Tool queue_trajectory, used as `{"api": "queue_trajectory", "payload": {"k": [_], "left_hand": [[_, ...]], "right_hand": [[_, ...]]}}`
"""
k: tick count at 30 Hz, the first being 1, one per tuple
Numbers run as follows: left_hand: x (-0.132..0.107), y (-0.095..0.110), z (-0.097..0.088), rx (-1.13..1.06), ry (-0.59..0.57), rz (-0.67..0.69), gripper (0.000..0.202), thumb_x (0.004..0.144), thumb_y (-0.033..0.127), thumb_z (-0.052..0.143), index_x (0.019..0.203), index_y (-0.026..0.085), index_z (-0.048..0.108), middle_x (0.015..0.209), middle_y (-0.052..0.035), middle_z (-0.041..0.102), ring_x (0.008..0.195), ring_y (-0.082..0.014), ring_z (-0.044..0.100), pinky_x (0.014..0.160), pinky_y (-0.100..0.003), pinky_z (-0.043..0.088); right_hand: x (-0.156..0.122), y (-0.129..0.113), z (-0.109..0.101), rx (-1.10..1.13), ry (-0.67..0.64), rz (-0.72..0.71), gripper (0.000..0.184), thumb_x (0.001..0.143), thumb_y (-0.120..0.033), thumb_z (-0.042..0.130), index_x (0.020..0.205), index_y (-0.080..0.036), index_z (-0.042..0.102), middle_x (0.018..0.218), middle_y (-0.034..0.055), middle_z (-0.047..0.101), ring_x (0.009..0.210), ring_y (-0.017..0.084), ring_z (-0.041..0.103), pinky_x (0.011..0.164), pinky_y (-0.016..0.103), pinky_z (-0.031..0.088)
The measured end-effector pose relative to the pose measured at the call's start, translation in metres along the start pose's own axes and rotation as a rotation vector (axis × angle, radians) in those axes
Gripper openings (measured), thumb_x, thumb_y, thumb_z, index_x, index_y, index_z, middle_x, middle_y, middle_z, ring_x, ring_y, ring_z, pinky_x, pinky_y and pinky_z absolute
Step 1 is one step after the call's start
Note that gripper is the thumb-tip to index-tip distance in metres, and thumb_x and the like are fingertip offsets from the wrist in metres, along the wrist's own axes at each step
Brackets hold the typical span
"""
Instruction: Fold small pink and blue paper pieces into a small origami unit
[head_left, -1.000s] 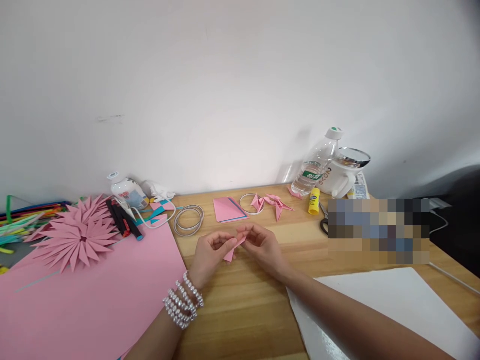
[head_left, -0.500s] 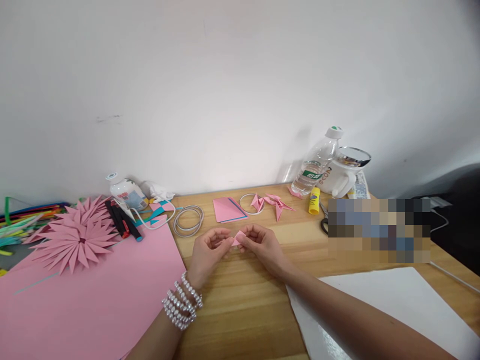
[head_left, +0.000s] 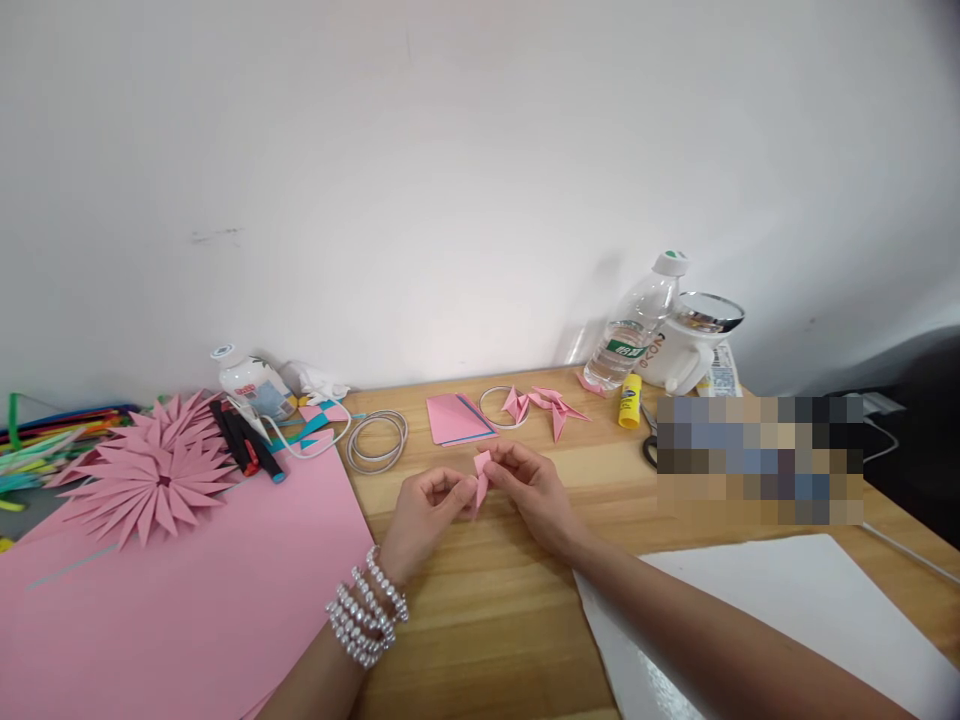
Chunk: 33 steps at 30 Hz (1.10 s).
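Note:
A small folded piece of pink paper [head_left: 481, 476] is pinched between my two hands above the wooden table [head_left: 487, 620]. My left hand [head_left: 426, 515], with pearl bracelets on its wrist, grips the piece's lower left side. Its upper right side sits in the closed fingers of my right hand [head_left: 529, 487]. The piece stands nearly upright, its narrow tip pointing down. Beyond my hands lie a stack of pink paper squares [head_left: 457, 418] and several folded pink petals [head_left: 546, 405].
A large pink sheet [head_left: 172, 600] and pink paper flowers [head_left: 154, 465] lie at the left, with markers [head_left: 246, 441], a glue bottle [head_left: 251, 384] and wire rings [head_left: 377, 438]. At the back right stand a water bottle [head_left: 634, 325], a yellow glue stick [head_left: 629, 400], a white cup [head_left: 690, 345] and scissors [head_left: 648, 440]. White paper [head_left: 787, 610] covers the near right.
The pink piece went from lying slanted between my hands to standing nearly upright, tip down. Both hands kept their pinch and shifted slightly.

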<state>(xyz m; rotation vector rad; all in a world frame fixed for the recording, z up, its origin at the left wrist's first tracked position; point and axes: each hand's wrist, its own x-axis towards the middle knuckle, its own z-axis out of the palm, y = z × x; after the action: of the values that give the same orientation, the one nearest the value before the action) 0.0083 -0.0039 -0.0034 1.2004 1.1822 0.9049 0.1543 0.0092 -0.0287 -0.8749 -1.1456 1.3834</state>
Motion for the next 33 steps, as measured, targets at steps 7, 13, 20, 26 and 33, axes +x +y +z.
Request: {"api": "queue_trajectory", "payload": {"k": [7, 13, 20, 26, 33], "left_hand": [[-0.0012, 0.0013, -0.0002, 0.029, -0.112, 0.002, 0.023, 0.067, 0.034, 0.064, 0.061, 0.013, 0.058, 0.055, -0.0033, 0.063, 0.051, -0.0132, 0.057, 0.052, -0.024, 0.046], [0.0000, -0.0017, -0.0009, -0.083, -0.001, -0.029, 0.018, 0.061, 0.028, 0.070, 0.066, 0.012, 0.063, 0.064, -0.0048, 0.067, 0.059, -0.0151, 0.060, 0.057, -0.024, 0.046], [0.0034, -0.0028, -0.0031, -0.286, 0.209, 0.012, 0.019, 0.058, 0.026, 0.072, 0.068, 0.012, 0.064, 0.062, -0.0009, 0.065, 0.056, -0.0109, 0.057, 0.057, -0.022, 0.047], [0.0041, -0.0026, -0.0033, -0.267, 0.234, 0.033, 0.020, 0.059, 0.024, 0.071, 0.071, 0.011, 0.062, 0.058, 0.0008, 0.063, 0.046, -0.0074, 0.052, 0.045, -0.018, 0.044], [0.0048, -0.0017, -0.0039, -0.310, 0.236, 0.019, 0.024, 0.060, 0.023, 0.071, 0.076, 0.012, 0.058, 0.058, 0.0018, 0.062, 0.051, -0.0095, 0.057, 0.051, -0.020, 0.047]], "right_hand": [[-0.0026, 0.0008, 0.0017, 0.024, -0.047, 0.065, 0.026, 0.066, -0.030, 0.066, 0.088, -0.018, 0.063, 0.072, 0.0010, 0.064, 0.062, 0.013, 0.057, 0.062, 0.027, 0.047], [-0.0040, -0.0005, 0.0022, -0.091, -0.055, 0.051, 0.024, 0.074, -0.037, 0.058, 0.085, -0.017, 0.064, 0.071, 0.0017, 0.063, 0.060, 0.012, 0.055, 0.058, 0.026, 0.046], [-0.0039, 0.0014, 0.0039, -0.104, -0.114, 0.058, 0.028, 0.065, -0.031, 0.068, 0.086, -0.018, 0.056, 0.080, 0.0014, 0.059, 0.071, 0.013, 0.056, 0.064, 0.025, 0.046], [-0.0054, 0.0032, 0.0054, -0.042, -0.215, 0.037, 0.019, 0.069, -0.026, 0.063, 0.081, -0.019, 0.051, 0.069, -0.0019, 0.054, 0.062, 0.010, 0.052, 0.059, 0.022, 0.043], [-0.0061, 0.0029, 0.0039, -0.211, -0.200, -0.054, 0.013, 0.074, -0.021, 0.053, 0.084, -0.018, 0.060, 0.073, 0.0006, 0.058, 0.066, 0.012, 0.053, 0.063, 0.025, 0.042]]}}
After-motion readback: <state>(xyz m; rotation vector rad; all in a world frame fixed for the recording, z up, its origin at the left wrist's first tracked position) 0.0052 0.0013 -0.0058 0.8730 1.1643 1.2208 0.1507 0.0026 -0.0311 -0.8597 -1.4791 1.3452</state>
